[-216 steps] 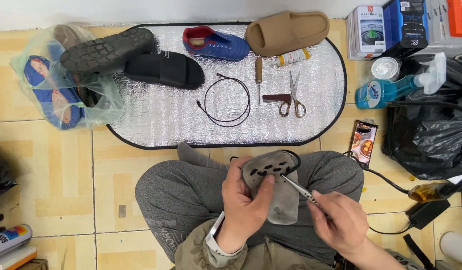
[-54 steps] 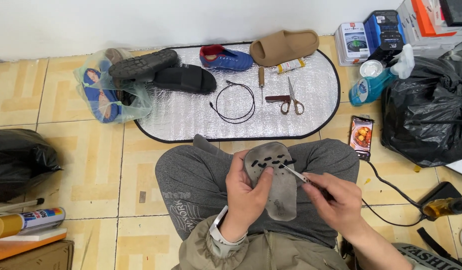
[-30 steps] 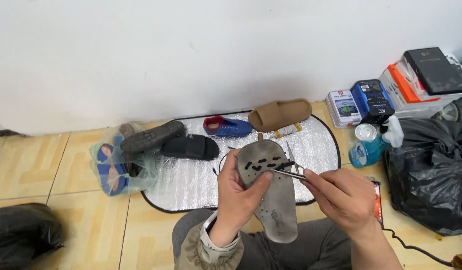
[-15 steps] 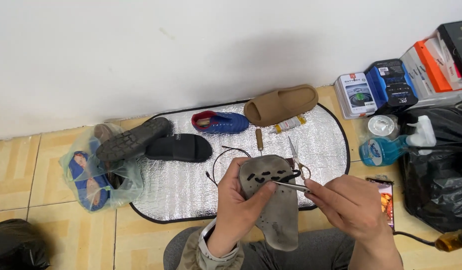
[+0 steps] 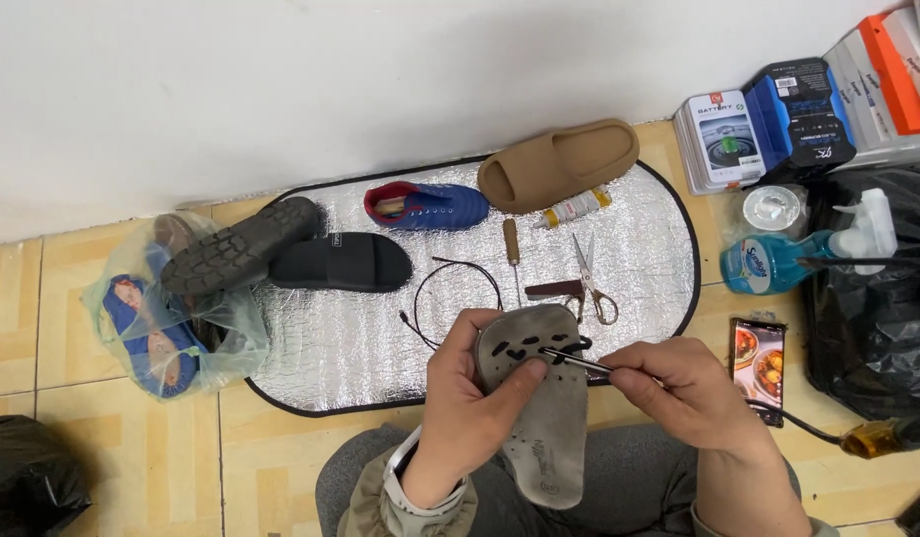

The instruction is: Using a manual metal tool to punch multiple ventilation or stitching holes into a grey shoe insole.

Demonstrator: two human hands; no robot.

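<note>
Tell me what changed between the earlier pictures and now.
The left hand and right hand lifted the grey insole from lap level to over the silver mat. The grips are unchanged: the thin metal tool still probes it. Shoes and scissors stayed put.

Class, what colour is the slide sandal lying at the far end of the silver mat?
Tan brown, plain with no pattern: the slide sandal shows best in the head view.

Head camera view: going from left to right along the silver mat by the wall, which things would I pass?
Clear plastic bag of shoes → black treaded shoe sole → black slide sandal → blue sneaker → wooden-handled awl → tan slide sandal
</note>
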